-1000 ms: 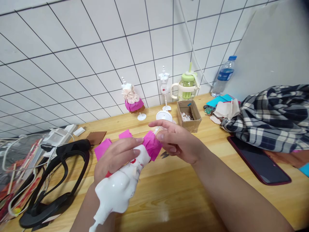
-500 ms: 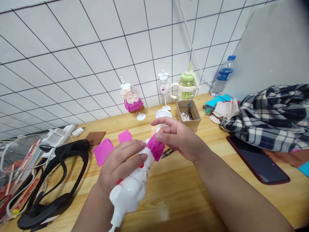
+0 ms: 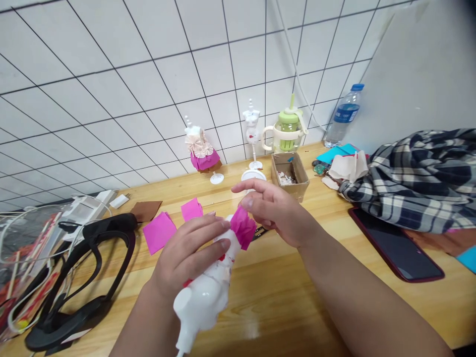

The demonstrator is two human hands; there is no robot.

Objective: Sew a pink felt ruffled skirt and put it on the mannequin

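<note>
Tiled wall (image 3: 111, 54): white with dark lines, rising behind a wooden table (image 3: 275, 302).
White mini dress form (image 3: 204, 297): in the near middle, raised over the table and tilted, narrow neck end toward the near side, red marks on its body.
Left hand (image 3: 193, 245): clamped around the dress form's body, fingers close together over its top.
Crumpled magenta paper (image 3: 243, 228): at the dress form's far end.
Right hand (image 3: 277, 210): thumb and curled fingers pinched on the paper's upper corner, index finger stretched out toward the left.
Thread snips (image 3: 260, 232): just below the right hand, partly hidden.
Magenta squares (image 3: 159, 233): left of the paper, flat on the table, with a brown square (image 3: 146, 211) farther left.
Far row: dressed mini form (image 3: 203, 148), bare mini form (image 3: 252, 131), green-lidded cup (image 3: 288, 131), water bottle (image 3: 342, 119).
Cardboard box (image 3: 297, 192): before the cup, scraps inside.
Right side: smartphone (image 3: 397, 248) near a plaid cloth (image 3: 416, 183).
</note>
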